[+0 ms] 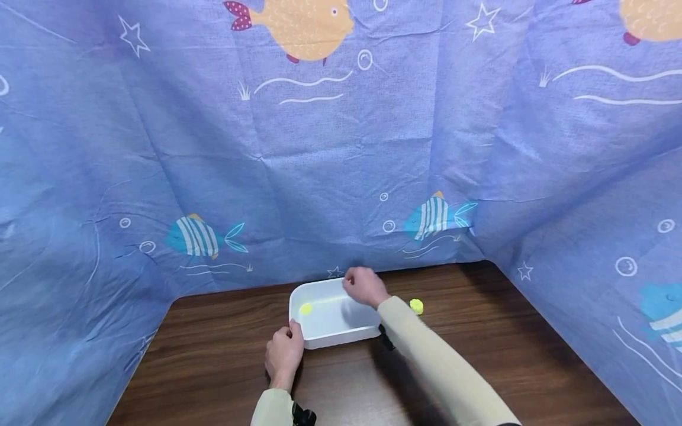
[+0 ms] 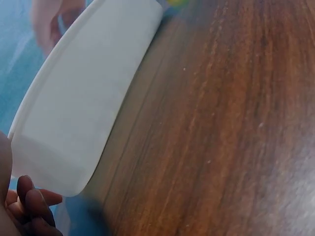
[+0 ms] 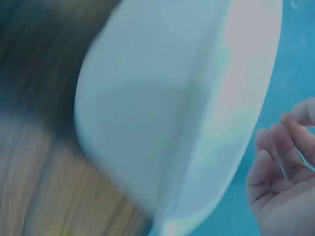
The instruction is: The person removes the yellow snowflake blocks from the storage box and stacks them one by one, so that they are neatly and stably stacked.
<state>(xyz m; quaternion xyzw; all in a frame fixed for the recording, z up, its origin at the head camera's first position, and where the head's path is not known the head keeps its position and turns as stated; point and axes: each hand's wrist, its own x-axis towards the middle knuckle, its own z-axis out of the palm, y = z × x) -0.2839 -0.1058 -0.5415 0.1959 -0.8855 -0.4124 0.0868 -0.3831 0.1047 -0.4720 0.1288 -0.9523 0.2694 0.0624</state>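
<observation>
A white rectangular tray (image 1: 333, 340) with raised walls stands on the wooden table. My left hand (image 1: 285, 354) grips its near left corner, thumb at the rim; in the left wrist view the fingers (image 2: 37, 206) curl against the outer wall (image 2: 83, 93). Over the tray's far right side is my right hand (image 1: 366, 287). Its fingers (image 3: 288, 142) are loosely bent beside the tray edge (image 3: 246, 123) in the right wrist view, nothing visible between them. Inside the tray, toward the left, lies a small yellow piece (image 1: 306, 309). A bumpy yellow piece (image 1: 417, 306) sits on the table by my right forearm.
The dark wooden table (image 1: 213, 349) reaches back to a blue curtain (image 1: 330, 177) printed with fish and stars. This fabric hangs behind the table and along both sides. My right sleeve (image 1: 442, 355) crosses above the table's right part.
</observation>
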